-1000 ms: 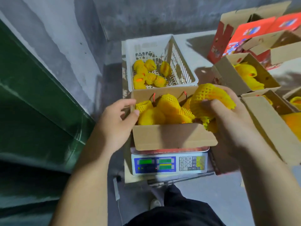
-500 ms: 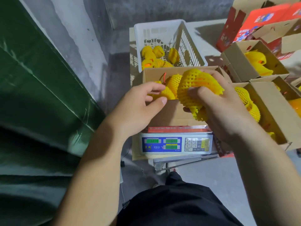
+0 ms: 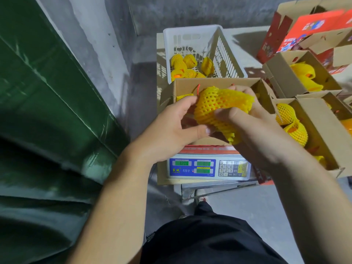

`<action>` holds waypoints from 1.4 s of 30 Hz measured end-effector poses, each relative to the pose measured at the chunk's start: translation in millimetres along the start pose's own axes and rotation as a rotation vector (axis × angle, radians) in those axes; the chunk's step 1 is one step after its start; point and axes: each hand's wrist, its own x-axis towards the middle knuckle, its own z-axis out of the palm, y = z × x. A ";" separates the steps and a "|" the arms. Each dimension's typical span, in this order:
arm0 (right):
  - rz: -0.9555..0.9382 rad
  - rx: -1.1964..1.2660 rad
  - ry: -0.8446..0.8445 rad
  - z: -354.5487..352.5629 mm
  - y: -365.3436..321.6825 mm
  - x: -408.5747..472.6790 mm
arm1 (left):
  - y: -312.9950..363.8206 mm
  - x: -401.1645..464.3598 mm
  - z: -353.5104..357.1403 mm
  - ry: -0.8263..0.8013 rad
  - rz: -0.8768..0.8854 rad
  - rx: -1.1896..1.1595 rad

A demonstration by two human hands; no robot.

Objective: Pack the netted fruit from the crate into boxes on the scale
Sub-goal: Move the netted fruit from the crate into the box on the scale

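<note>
A fruit in yellow foam netting is held over the open cardboard box that stands on the digital scale. My right hand grips the netted fruit from the right and below. My left hand holds its left side, thumb under it and fingers curled at the top. The hands hide most of the box's contents; one netted fruit shows at its left. Behind the box, the white plastic crate holds several netted fruits.
More open cardboard boxes with netted fruit stand at the right and right rear. Red printed cartons are stacked at the far right. A green tarp fills the left. Grey concrete wall lies behind.
My left hand left the box's flap and came onto the netted fruit. My right hand brought the fruit towards the middle over the box. The camera moved closer.
</note>
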 end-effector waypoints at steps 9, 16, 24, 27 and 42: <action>0.036 0.057 -0.081 0.0 10.9 10.3 | -15.7 15.5 6.8 0.196 0.089 -0.165; 0.100 -0.005 0.016 -9.5 -1.1 48.8 | -11.3 47.9 11.4 0.367 0.104 -0.253; 0.278 -0.065 -0.140 -35.0 -36.0 169.5 | 3.7 151.4 -16.4 0.356 -0.113 -0.428; 0.249 -0.441 -0.093 -81.6 -52.8 243.2 | -6.2 229.5 -61.0 0.351 -0.175 -0.183; 0.303 -1.551 -0.225 -216.8 94.0 559.0 | -200.9 470.2 -94.4 0.018 -0.569 0.833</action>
